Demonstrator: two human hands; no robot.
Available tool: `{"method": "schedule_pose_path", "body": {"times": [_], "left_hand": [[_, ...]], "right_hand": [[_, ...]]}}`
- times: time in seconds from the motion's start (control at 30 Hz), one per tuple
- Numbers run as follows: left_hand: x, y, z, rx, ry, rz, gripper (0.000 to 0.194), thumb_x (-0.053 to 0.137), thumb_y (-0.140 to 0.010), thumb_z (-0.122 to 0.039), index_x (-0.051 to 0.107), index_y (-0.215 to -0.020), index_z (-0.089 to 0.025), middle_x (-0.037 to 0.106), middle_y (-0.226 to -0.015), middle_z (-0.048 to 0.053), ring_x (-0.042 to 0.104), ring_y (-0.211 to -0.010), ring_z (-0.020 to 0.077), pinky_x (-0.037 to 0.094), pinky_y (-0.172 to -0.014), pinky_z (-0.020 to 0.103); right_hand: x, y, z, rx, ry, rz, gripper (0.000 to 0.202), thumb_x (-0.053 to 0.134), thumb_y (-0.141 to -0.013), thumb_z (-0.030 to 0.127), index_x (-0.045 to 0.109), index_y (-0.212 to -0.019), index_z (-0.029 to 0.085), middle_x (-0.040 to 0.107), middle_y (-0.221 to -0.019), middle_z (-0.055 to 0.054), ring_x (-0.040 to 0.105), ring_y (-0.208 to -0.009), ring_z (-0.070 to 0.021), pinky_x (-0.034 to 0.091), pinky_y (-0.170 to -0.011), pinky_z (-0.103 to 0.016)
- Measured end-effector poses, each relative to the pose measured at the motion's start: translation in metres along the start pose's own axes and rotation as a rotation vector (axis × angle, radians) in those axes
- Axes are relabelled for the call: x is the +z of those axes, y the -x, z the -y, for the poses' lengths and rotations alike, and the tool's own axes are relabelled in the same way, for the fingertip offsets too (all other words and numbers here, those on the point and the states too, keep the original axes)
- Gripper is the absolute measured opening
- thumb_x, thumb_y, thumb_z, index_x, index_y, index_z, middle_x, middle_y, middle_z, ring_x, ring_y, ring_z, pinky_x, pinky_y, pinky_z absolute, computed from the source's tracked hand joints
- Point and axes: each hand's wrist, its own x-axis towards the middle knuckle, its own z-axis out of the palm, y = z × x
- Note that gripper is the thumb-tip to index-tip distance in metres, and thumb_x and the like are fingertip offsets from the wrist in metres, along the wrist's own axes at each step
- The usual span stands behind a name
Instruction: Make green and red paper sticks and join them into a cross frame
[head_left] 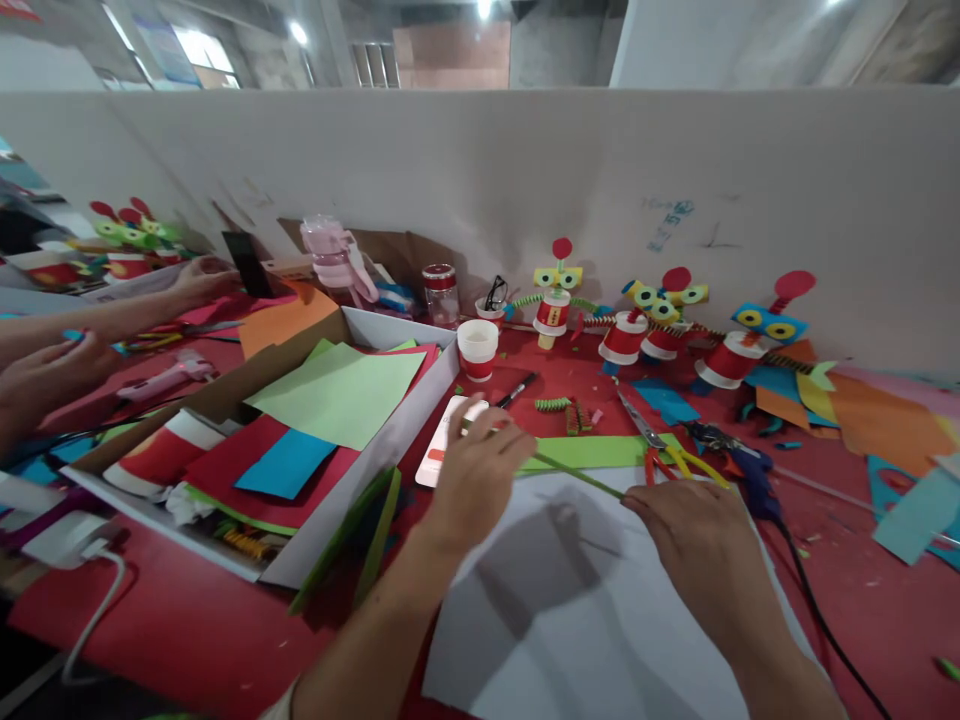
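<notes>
A thin green paper strip (577, 474) stretches between my two hands above a large white sheet (600, 610). At its left end my left hand (480, 470) pinches it, with a lit phone (433, 458) partly hidden behind the fingers. My right hand (697, 540) grips the other end between thumb and fingers. Behind the strip lies a wider light-green strip (592, 452). Open scissors (667, 445) with red and yellow handles rest on it, just beyond my right hand. Small folded green paper springs (553, 405) lie farther back.
An open box (352, 500) of coloured paper stands left. Paper-cup figures (553, 310) line the back near a white-red cup (478, 350). A glue gun (739, 460) with a black cord lies right. Another person's hands (64, 370) are at far left.
</notes>
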Motion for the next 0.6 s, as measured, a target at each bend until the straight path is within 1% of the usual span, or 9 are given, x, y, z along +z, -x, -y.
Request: {"method": "schedule_pose_path", "body": {"times": [0.03,0.1,0.2,0.33,0.4,0.47,0.53,0.57,0.6], "left_hand": [[-0.004,0.0,0.009,-0.05,-0.039,-0.02,0.028,0.043,-0.092,-0.01,0.065,-0.087,-0.025,0.069,-0.083,-0.002,0.053,-0.101,0.0206,0.022,-0.111,0.048],[-0.011,0.001,0.024,-0.106,-0.091,-0.045,0.027,0.044,-0.091,-0.01,0.066,-0.09,-0.026,0.07,-0.089,-0.002,0.052,-0.106,0.0217,0.022,-0.11,0.049],[-0.017,0.002,0.036,-0.121,-0.118,-0.096,0.028,0.044,-0.09,-0.009,0.067,-0.091,-0.025,0.072,-0.096,0.0,0.051,-0.11,0.0236,0.025,-0.107,0.05],[-0.017,0.002,0.035,-0.158,-0.065,-0.278,0.019,0.051,-0.089,-0.016,0.068,-0.084,-0.025,0.073,-0.099,0.003,0.053,-0.111,0.0268,0.029,-0.102,0.049],[-0.014,0.002,0.032,-0.16,-0.048,-0.327,0.019,0.052,-0.088,-0.016,0.068,-0.083,-0.025,0.073,-0.098,0.003,0.053,-0.112,0.0269,0.029,-0.101,0.048],[-0.012,0.001,0.03,-0.141,-0.057,-0.317,0.02,0.051,-0.088,-0.014,0.068,-0.085,-0.026,0.073,-0.098,0.003,0.053,-0.112,0.0268,0.028,-0.101,0.049],[-0.009,0.001,0.028,-0.119,-0.071,-0.299,0.02,0.052,-0.088,-0.015,0.067,-0.085,-0.026,0.072,-0.099,0.003,0.053,-0.112,0.0267,0.027,-0.1,0.049],[-0.007,0.001,0.027,-0.103,-0.067,-0.293,0.019,0.052,-0.089,-0.016,0.067,-0.084,-0.026,0.072,-0.099,0.003,0.053,-0.111,0.0264,0.028,-0.1,0.048],[-0.006,0.001,0.025,-0.084,-0.057,-0.289,0.018,0.053,-0.089,-0.016,0.067,-0.084,-0.026,0.072,-0.098,0.003,0.054,-0.109,0.0257,0.029,-0.099,0.047]], "right_hand": [[0.0,0.001,-0.005,0.014,0.016,-0.011,0.028,0.044,-0.096,0.022,0.067,-0.081,0.022,0.072,-0.077,-0.004,0.062,-0.072,-0.0204,0.035,-0.078,-0.037],[-0.001,0.002,-0.015,0.056,0.028,-0.022,0.029,0.042,-0.096,0.024,0.067,-0.081,0.021,0.072,-0.08,-0.005,0.062,-0.075,-0.0212,0.036,-0.077,-0.036],[-0.002,0.003,-0.025,0.125,-0.004,-0.045,0.031,0.04,-0.097,0.025,0.068,-0.084,0.02,0.072,-0.083,-0.007,0.062,-0.078,-0.0222,0.039,-0.075,-0.036],[-0.004,0.006,-0.032,0.215,-0.063,-0.137,0.026,0.044,-0.095,0.028,0.066,-0.082,0.02,0.07,-0.08,-0.006,0.061,-0.077,-0.0223,0.042,-0.073,-0.035],[-0.005,0.005,-0.032,0.236,-0.109,-0.18,0.023,0.046,-0.094,0.028,0.065,-0.087,0.019,0.069,-0.083,-0.007,0.061,-0.081,-0.0228,0.044,-0.074,-0.035],[-0.004,0.004,-0.027,0.22,-0.096,-0.199,0.024,0.049,-0.093,0.032,0.065,-0.104,0.018,0.069,-0.099,-0.011,0.06,-0.094,-0.0253,0.045,-0.082,-0.038],[-0.004,0.001,-0.018,0.183,-0.035,-0.181,0.036,0.055,-0.091,0.037,0.06,-0.121,0.019,0.064,-0.118,-0.013,0.056,-0.109,-0.0287,0.041,-0.09,-0.042],[-0.003,0.0,-0.012,0.16,-0.014,-0.154,0.037,0.056,-0.09,0.037,0.059,-0.124,0.021,0.064,-0.121,-0.012,0.055,-0.111,-0.029,0.039,-0.092,-0.043],[-0.002,-0.001,-0.007,0.138,-0.008,-0.114,0.032,0.056,-0.091,0.035,0.062,-0.12,0.023,0.067,-0.116,-0.01,0.057,-0.108,-0.0279,0.038,-0.092,-0.043]]}}
